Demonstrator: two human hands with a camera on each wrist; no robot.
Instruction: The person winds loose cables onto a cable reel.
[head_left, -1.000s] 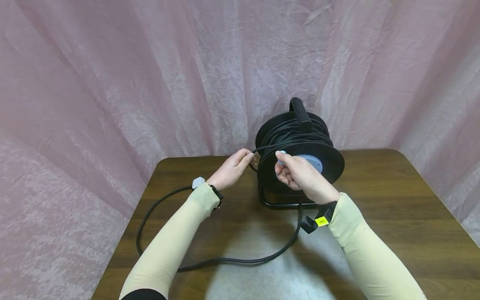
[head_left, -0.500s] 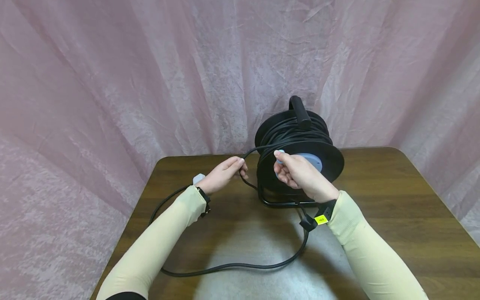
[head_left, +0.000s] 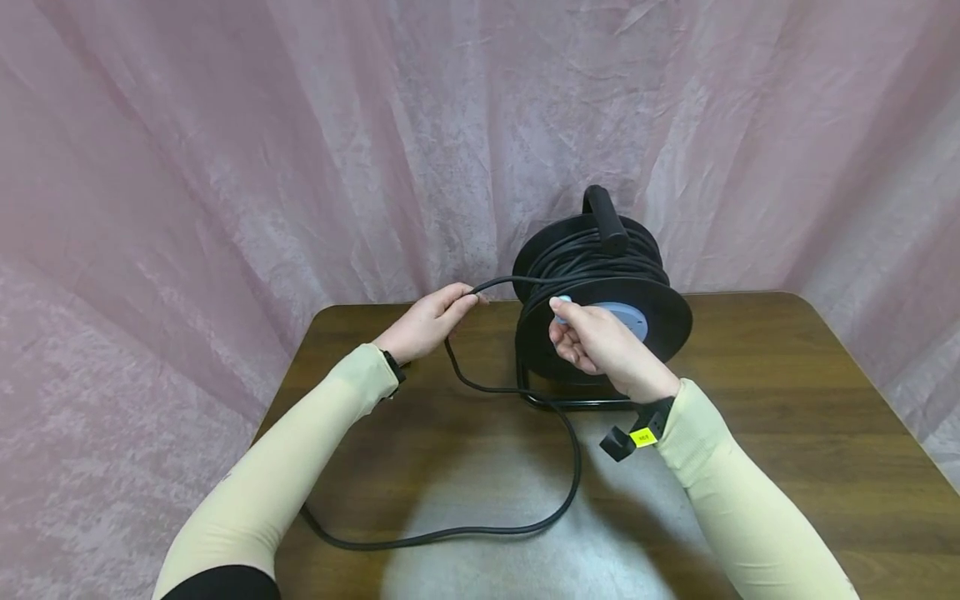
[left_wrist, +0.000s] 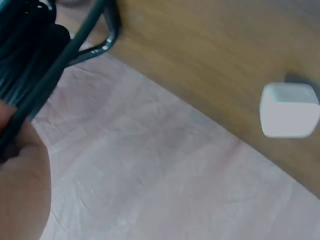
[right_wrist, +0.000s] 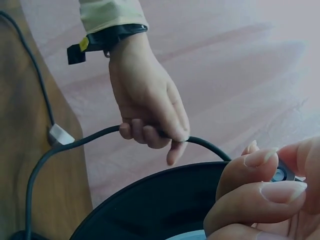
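Note:
A black cable reel (head_left: 663, 329) stands upright at the back of the table, wound with several turns of black cable (head_left: 480, 531). My right hand (head_left: 611, 346) pinches the small light-blue crank knob (head_left: 562, 310) on the reel's front disc, thumb on top and fingers curled beneath. Left of the reel, my left hand (head_left: 423, 325) grips the cable between thumb and fingers; in the right wrist view those fingers (right_wrist: 150, 135) wrap round it. From there the cable droops to the table and loops forward and left. A white plug (left_wrist: 290, 110) lies on the wood, hidden in the head view.
The wooden table (head_left: 795, 417) ends at the back against a pink curtain (head_left: 300, 150). A black carrying handle (head_left: 606, 225) rises over the reel, and a black tube frame (head_left: 577, 404) supports it. Each wrist wears a black camera band (head_left: 648, 425).
My left hand has moved left, away from the reel, with the cable, so a longer stretch spans between them. The loop on the table has shifted. My right hand stays at the knob.

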